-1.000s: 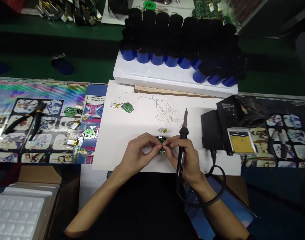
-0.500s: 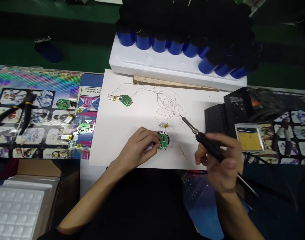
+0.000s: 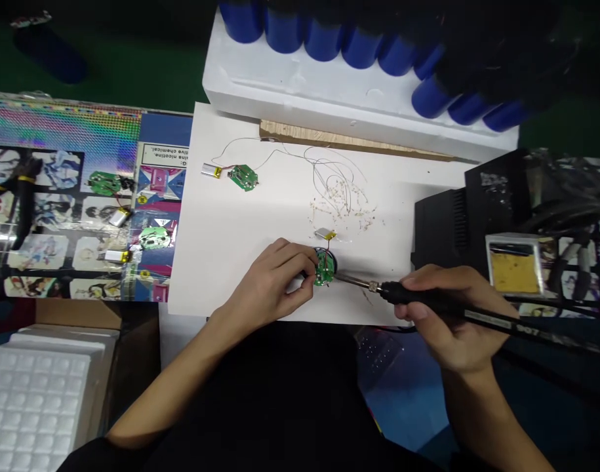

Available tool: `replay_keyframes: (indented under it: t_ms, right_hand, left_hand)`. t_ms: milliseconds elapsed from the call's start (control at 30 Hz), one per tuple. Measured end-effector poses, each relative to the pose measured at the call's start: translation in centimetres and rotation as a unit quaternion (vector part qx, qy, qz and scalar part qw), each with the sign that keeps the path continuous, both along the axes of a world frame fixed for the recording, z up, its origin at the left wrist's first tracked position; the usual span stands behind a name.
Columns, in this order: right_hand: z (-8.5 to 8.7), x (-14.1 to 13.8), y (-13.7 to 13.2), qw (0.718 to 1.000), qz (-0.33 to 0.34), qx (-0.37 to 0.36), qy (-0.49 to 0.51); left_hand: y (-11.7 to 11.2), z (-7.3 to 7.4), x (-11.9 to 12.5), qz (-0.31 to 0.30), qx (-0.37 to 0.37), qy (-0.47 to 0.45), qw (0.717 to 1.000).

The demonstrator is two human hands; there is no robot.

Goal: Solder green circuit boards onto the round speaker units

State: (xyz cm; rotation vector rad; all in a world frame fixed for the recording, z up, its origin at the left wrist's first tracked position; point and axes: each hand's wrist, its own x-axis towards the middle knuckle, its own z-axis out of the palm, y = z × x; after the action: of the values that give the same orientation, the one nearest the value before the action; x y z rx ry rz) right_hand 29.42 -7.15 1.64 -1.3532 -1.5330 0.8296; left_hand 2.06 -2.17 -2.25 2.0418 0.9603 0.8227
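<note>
My left hand [image 3: 275, 278] is closed at the left edge of a small green circuit board [image 3: 325, 269], its fingertips pinched there. The board lies in a round dark-rimmed part, most of which is hidden. A silver battery with a yellow end [image 3: 326, 234] sits just above it, joined by a red wire. In my right hand [image 3: 460, 321] is a black soldering iron [image 3: 427, 303], gripped like a pen. Its metal tip points left and reaches the board's right edge; whether it touches is too small to tell.
On the white sheet [image 3: 240, 262] lie a second board [image 3: 243, 177] with its battery [image 3: 211, 170], thin wire and solder crumbs. Behind stands a foam tray [image 3: 290, 85] of blue cylinders [image 3: 324, 39]. A black soldering station [image 3: 440, 223] and yellow sponge box [image 3: 515, 269] are right; pliers [image 3: 24, 196] left.
My right hand has turned the soldering iron from pointing up-left to nearly level and brought its tip to the board. My left hand stays at the board. The camera view has shifted slightly.
</note>
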Motion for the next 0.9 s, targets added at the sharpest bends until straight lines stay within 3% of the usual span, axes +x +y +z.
replay_keyframes:
  t_ms: [133, 900]
  right_hand:
    - [0.3, -1.0, 1.0, 0.998, 0.041, 0.050, -0.023]
    - [0.0, -1.7, 1.3, 0.995, 0.093, 0.029, -0.017]
  left_hand:
    - [0.0, -0.1, -0.1, -0.008, -0.007, -0.005, 1.000]
    - [-0.1, -0.3, -0.2, -0.004, -0.002, -0.008, 1.000]
